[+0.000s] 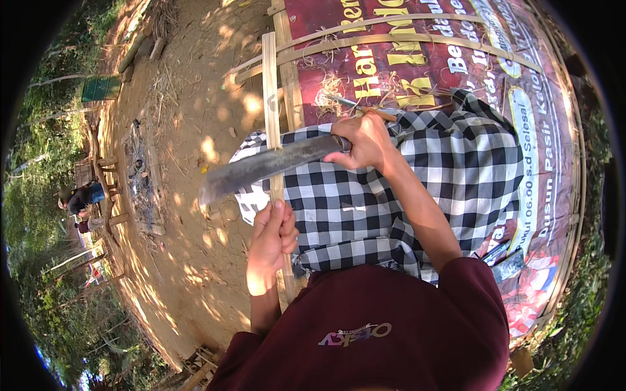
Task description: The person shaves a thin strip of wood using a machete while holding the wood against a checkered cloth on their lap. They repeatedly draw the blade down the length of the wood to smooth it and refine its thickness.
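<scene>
My right hand (365, 140) is closed round the handle of a machete (254, 168). Its broad dark blade points left and crosses a long, pale bamboo strip (270, 91). Below the blade, my left hand (272, 228) grips that strip, thumb lying along it. The strip runs lengthwise from beside my body past my covered legs. Whether the blade's edge is cutting into the strip, I cannot tell. A black-and-white checkered cloth (339, 208) is spread over my lap. Just beyond my right hand lies a small knife (378, 112) with a wooden handle, partly hidden.
Under me, a printed red banner (398, 58) covers a bamboo platform. Curly shavings (332, 91) and long thin bamboo strips (391, 40) lie on it. Bare earth (202, 117) stretches to the left. A person (85, 197) sits far off by a wooden bench there.
</scene>
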Demonstrator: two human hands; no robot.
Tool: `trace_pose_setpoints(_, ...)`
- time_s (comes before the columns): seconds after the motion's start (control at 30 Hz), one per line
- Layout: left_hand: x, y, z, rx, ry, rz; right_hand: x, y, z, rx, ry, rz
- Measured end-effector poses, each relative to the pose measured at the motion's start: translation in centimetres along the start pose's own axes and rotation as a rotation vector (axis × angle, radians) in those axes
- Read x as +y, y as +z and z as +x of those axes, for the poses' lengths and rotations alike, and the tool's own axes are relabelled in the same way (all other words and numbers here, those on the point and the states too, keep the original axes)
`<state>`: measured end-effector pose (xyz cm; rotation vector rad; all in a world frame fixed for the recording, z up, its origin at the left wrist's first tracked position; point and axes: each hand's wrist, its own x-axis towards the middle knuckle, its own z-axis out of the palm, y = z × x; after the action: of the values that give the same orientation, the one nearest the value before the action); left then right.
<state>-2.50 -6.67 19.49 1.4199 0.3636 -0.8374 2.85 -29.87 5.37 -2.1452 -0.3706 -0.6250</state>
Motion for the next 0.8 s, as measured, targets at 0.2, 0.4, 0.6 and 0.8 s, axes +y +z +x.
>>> trace_pose_setpoints(0.2,0.3,-1.2,0.7,-0.038,-0.033,-0.096,-1.4,0.2,-0.7,-0.030,0.071,-0.053)
trace_pose_setpoints(0.4,-0.5,-1.9,0.8,-0.045,-0.115,-0.154,-5.7,-0.1,0.8,-0.133,-0.196,-0.001)
trace_pose_setpoints(0.6,0.0,-0.6,0.1,-0.056,-0.101,-0.065,-0.4,-0.5,0.7,0.011,0.274,-0.226)
trace_pose_setpoints(0.8,0.1,-0.3,1.7,-0.146,-0.122,-0.112,-3.4,-0.8,0.2,-0.114,-0.015,0.034)
